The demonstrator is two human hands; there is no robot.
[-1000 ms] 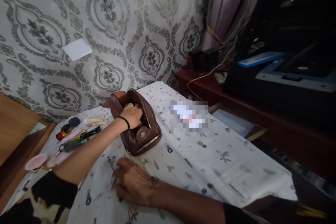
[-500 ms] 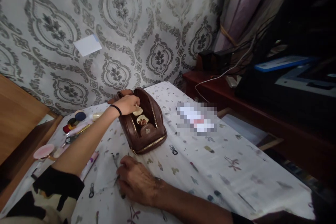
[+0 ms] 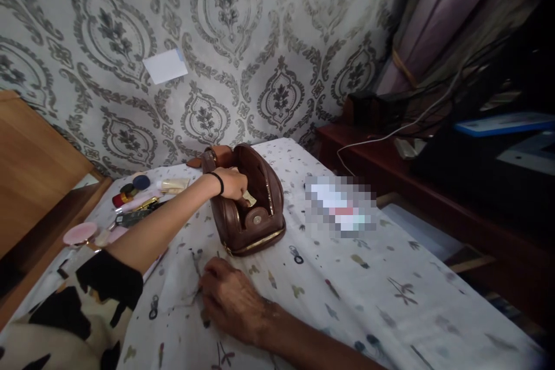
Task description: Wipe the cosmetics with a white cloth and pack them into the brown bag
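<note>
A brown leather toiletry bag [image 3: 232, 234] stands on the cloth-covered table, its zipped top gaping and a round snap tab at the near end. My left hand [image 3: 234, 182], with a black band at the wrist, reaches inside the bag with fingers closed. A shiny gold-coloured item [image 3: 248, 199] shows at its fingertips; the kind is unclear, and part of it is hidden. In front of the bag, my right hand [image 3: 236, 300] rests on the cloth with curled fingers. Its palm faces down, so anything under the fingers is hidden.
Left of the bag lie cosmetics: a cream tube [image 3: 173, 185], a dark blue round lid [image 3: 141, 182], a pink round item [image 3: 81, 233] and several others. A blurred-out pale object [image 3: 340, 207] lies to the right. Beyond the table edge stands a dark red desk [image 3: 329, 133] with cables.
My left hand has gone deeper into the bag, toward its near end, and covers more of the gold-coloured contents. My right hand stays in place. The view has shifted slightly left.
</note>
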